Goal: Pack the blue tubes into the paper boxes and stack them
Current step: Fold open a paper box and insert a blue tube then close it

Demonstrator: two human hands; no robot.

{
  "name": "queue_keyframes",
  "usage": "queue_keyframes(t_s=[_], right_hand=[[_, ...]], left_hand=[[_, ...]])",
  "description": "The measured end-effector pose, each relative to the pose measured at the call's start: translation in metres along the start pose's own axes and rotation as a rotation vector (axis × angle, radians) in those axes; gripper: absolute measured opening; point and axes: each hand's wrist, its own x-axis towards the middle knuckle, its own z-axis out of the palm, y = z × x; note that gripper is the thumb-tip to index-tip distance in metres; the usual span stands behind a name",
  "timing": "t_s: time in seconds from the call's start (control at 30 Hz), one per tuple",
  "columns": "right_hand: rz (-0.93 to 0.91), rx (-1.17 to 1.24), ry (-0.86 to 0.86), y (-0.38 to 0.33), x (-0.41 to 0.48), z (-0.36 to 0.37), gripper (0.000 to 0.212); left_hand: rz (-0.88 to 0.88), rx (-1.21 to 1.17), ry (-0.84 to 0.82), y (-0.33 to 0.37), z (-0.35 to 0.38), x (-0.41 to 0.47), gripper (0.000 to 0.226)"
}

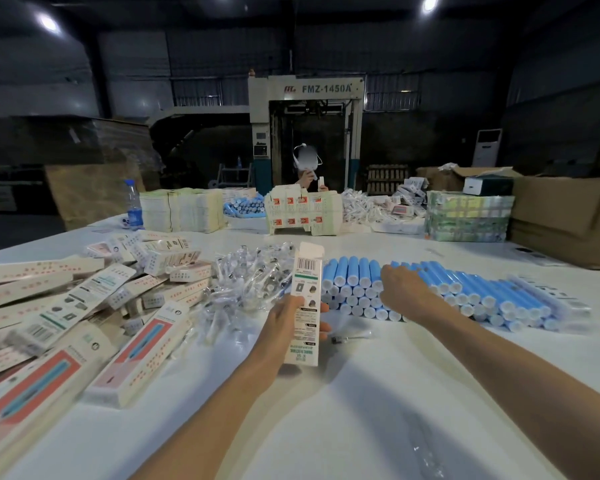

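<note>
**Box upright in your left hand, right hand on the tubes**

Your left hand (293,315) grips a paper box (305,303) around its lower half and holds it upright above the desk (361,410), barcode side toward you, with the top flap open. Your thumb crosses the printed face and your fingers wrap round the back.

Your right hand (400,287) reaches forward and rests on the stack of blue tubes (465,289). Its fingers curl down over the tubes on the top row, but you cannot tell from this angle whether they have closed around one.

The tubes lie side by side in several layers just right of the box, white caps facing you, and the stack stretches off to your right. Between the box and the tubes there is only a narrow gap.

To the left of the box sits a heap of clear plastic packets (250,282), touching the box's left edge in view. Further left, a loose pile of boxes (94,306) spreads across the desk, some with a red and blue front, some showing the printed back.

At the far edge of the desk stand bundles of flat cartons (182,209), a water bottle (132,204) and a second batch of tubes (245,206). Another person (307,174) sits there, handling something small.
</note>
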Motion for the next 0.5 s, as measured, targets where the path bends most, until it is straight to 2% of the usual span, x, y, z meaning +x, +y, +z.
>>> queue_keyframes(t_s=[0.13,0.2,0.3,0.4,0.43,0.5], right_hand=[[0.007,0.09,0.03,0.003,-0.015,-0.008,0.012],[0.078,0.246,0.011,0.01,-0.021,-0.018,0.021],[0.186,0.823,-0.026,0.015,-0.033,-0.035,0.043],[0.135,1.488,-0.039,0.005,-0.043,-0.052,0.08],[0.088,1.602,-0.029,0.0,-0.043,-0.056,0.087],[-0.013,1.658,0.029,-0.01,-0.04,-0.061,0.1]], left_hand=[[-0.018,-0.035,-0.042,0.001,-0.001,-0.004,0.032],[-0.019,-0.03,-0.059,0.003,-0.001,-0.005,0.039],[-0.029,0.002,-0.087,0.005,0.002,-0.008,0.042],[-0.054,-0.015,-0.109,0.006,0.006,-0.011,0.038],[-0.062,-0.037,-0.117,0.007,0.006,-0.012,0.039],[-0.069,-0.067,-0.146,0.008,0.008,-0.014,0.045]])
